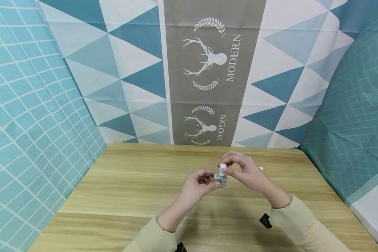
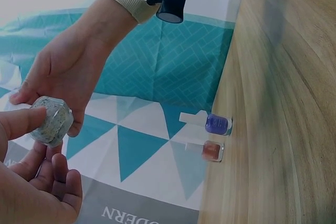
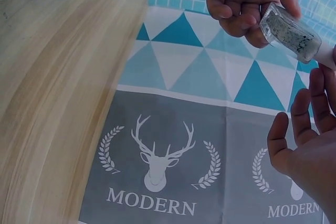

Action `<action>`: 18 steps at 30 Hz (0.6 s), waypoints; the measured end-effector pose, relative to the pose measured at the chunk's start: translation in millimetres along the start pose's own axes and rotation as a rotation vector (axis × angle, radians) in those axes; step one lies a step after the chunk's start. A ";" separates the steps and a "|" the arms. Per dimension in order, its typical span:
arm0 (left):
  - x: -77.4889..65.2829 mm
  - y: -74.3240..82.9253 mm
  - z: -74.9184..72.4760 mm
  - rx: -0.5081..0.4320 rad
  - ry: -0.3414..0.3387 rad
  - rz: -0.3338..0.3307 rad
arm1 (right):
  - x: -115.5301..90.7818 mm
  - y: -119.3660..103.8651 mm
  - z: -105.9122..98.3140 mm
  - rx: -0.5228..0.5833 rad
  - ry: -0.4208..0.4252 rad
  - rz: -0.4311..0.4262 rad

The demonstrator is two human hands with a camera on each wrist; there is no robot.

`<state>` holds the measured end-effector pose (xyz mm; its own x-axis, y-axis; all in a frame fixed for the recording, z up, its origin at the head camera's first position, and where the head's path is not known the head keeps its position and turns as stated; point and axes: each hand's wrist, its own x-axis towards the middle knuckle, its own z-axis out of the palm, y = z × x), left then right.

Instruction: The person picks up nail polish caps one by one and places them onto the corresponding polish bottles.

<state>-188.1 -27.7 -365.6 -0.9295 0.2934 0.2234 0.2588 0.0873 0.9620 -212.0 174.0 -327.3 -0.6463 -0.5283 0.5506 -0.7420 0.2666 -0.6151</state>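
A small clear nail polish bottle (image 1: 220, 180) with dark speckles inside is up above the table, between both hands. My left hand (image 1: 193, 187) pinches its glass body between thumb and fingers. With thumb and fingertips, my right hand (image 1: 246, 170) grips the white cap (image 1: 222, 169) from the other side. In the right wrist view the speckled bottle (image 3: 290, 33) lies slantwise, its cap pointing at the right hand. The left wrist view shows the bottle's base (image 2: 54, 121) under the left thumb, while the cap is hidden behind it.
A purple nail polish bottle (image 2: 217, 124) and a reddish-brown one (image 2: 212, 151), both with pale caps, stand on the wooden table (image 1: 129, 196). In the head view, a white cap (image 1: 261, 168) shows just beyond the right wrist. Patterned cloth (image 1: 138, 70) hangs behind the table.
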 end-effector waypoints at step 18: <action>-0.8 2.7 3.4 0.010 0.027 0.001 | 3.0 -7.6 6.9 -0.031 0.122 0.096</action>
<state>-185.7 -24.5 -363.7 -0.9360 0.2679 0.2284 0.2620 0.0971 0.9602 -207.0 164.8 -324.9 -0.7300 -0.3981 0.5555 -0.6796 0.3367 -0.6518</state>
